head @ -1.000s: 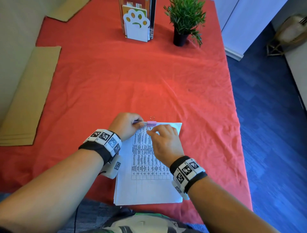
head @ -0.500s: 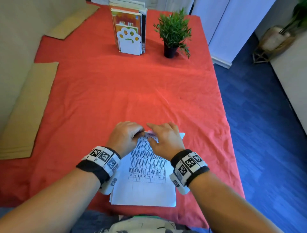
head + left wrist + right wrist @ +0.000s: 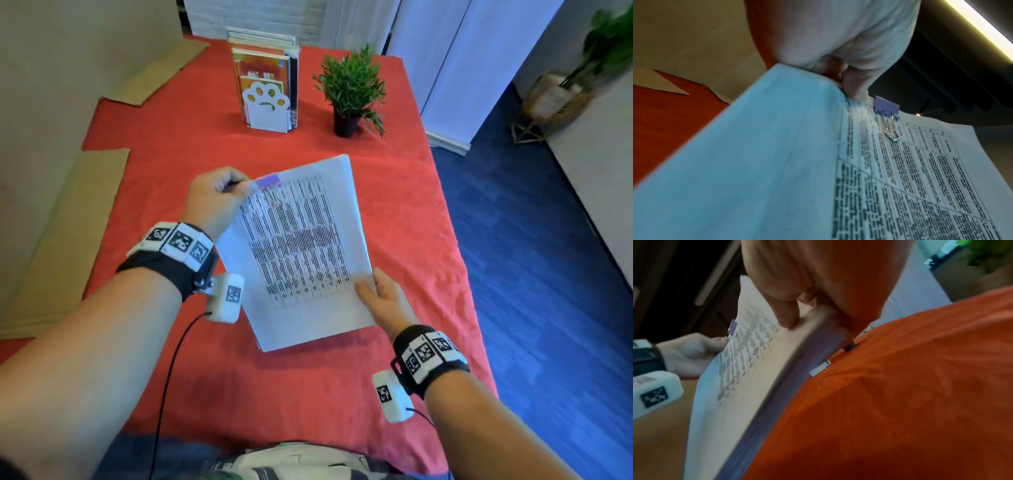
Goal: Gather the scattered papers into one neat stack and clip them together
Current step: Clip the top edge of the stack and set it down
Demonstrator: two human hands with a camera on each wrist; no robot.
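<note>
The left hand (image 3: 215, 195) pinched the paper stack (image 3: 305, 250) at its far left corner, thumb on top and fingers underneath, just beside the purple binder clip (image 3: 268, 181). The right hand (image 3: 383, 301) held the near right edge, thumb pressed on the printed sheet and fingers curled below. Between them the stack hung tilted above the red tablecloth (image 3: 308, 394), not touching it, with its clipped end toward 11 o'clock from the person.

It looked light and limp: the sheets probably sag unless held at two opposite points, and they may fan or slip anywhere away from the clip. The clipped corner seemed the safest hold, since the pages there were locked together.

By count: one stack, its sheets too close to number; one clip, with one wire handle folded flat on the page. At 12 o'clock stood one book holder (image 3: 265, 109) with a paw cutout, and toward 1 o'clock one potted plant (image 3: 349, 92).
</note>
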